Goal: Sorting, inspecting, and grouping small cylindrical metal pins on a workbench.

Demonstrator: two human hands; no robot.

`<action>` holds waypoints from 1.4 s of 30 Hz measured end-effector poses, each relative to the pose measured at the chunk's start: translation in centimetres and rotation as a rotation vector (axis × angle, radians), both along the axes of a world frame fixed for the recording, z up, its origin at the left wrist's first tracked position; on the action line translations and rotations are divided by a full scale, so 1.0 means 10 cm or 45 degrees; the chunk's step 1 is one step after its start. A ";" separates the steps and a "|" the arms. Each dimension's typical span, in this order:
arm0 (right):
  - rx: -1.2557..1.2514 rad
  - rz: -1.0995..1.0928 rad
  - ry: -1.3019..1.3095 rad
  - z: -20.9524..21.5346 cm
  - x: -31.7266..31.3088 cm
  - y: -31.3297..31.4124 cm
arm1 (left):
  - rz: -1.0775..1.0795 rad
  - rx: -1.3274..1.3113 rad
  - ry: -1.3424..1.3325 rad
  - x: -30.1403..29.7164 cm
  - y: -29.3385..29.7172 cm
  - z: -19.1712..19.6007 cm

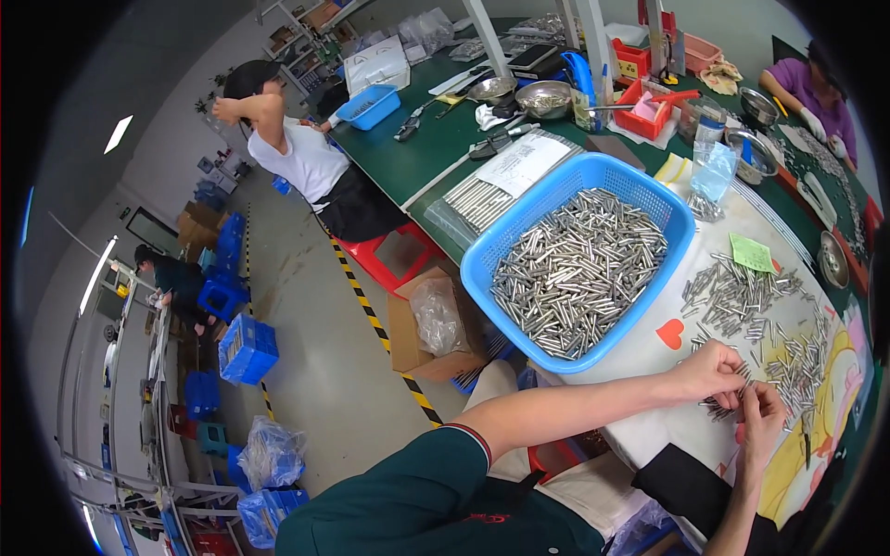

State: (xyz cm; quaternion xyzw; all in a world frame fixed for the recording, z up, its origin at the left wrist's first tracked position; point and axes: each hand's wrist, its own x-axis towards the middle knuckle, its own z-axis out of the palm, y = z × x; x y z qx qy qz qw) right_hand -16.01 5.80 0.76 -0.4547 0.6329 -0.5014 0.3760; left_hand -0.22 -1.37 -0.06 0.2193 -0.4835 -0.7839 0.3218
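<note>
My left hand [712, 372] reaches across from the left, its fingers pinched together over the loose metal pins. Close against it, my right hand [762, 419] has bent fingers, and the fingertips of both hands almost meet. Small metal pins show between the left fingertips; what the right fingers pinch is too small to make out. Around the hands lie scattered piles of short silvery pins [732, 295] on a pale printed cloth [640, 408]. Left of them stands a blue plastic basket [479, 269] heaped with the same kind of pins [579, 273].
A green note [752, 253] lies on the far pile. Beyond the basket are a bag of longer rods [477, 202], metal bowls [544, 99] and a red bin [642, 113]. An open carton [413, 343] stands left of the table. Co-workers sit at the left [301, 157] and far right [811, 107].
</note>
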 end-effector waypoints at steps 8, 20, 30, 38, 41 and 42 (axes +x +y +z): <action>0.012 0.059 0.101 0.24 0.27 -0.18 | -0.019 0.163 -0.071 0.23 -0.12 0.22; -0.096 0.068 -0.073 0.16 0.17 -0.07 | -0.066 0.231 -0.089 0.17 -0.04 0.25; -0.247 0.008 0.042 0.10 0.19 -0.12 | -0.095 0.111 -0.166 0.17 -0.07 0.24; -0.316 0.015 0.140 0.08 0.17 -0.12 | -0.107 0.103 -0.099 0.16 -0.03 0.22; -0.324 0.020 0.147 0.08 0.18 -0.12 | -0.115 0.076 -0.090 0.17 -0.04 0.20; -0.330 0.022 0.147 0.08 0.18 -0.12 | -0.116 0.075 -0.090 0.16 -0.04 0.20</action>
